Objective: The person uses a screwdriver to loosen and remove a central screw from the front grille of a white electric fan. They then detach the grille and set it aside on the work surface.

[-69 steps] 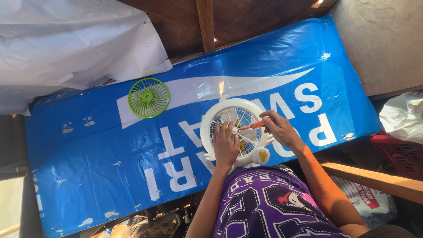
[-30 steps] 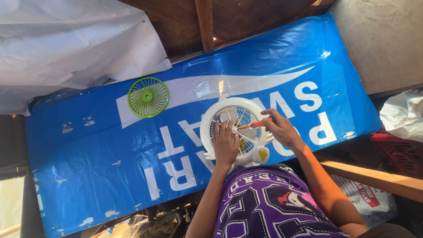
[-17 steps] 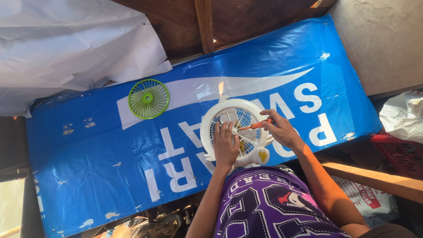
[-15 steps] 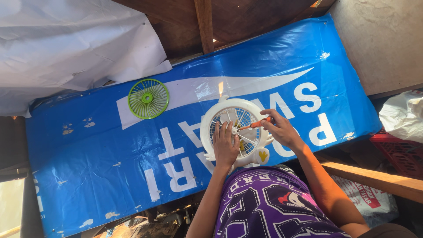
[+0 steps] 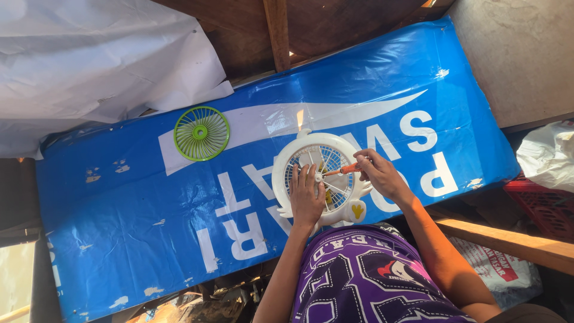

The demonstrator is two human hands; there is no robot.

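Note:
A small white round fan (image 5: 320, 143) lies flat on a blue printed tarp (image 5: 149, 227), just in front of me. My left hand (image 5: 307, 200) rests flat on the fan's grille and holds it down. With my right hand (image 5: 382, 174) I grip an orange-handled screwdriver (image 5: 344, 170), its tip pointing at the fan's hub. A loose green round grille (image 5: 201, 133) lies on the tarp up and to the left of the fan, away from both hands.
A crumpled white sheet (image 5: 95, 60) covers the upper left. A wooden post (image 5: 278, 30) stands behind the tarp. At the right are a wooden beam (image 5: 508, 239), a white bag (image 5: 547, 158), a red crate (image 5: 538, 203) and a grey slab (image 5: 514, 54).
Hardly anything differs. My hands stay on the fan and the screwdriver, with only slight shifts of the right hand at the hub.

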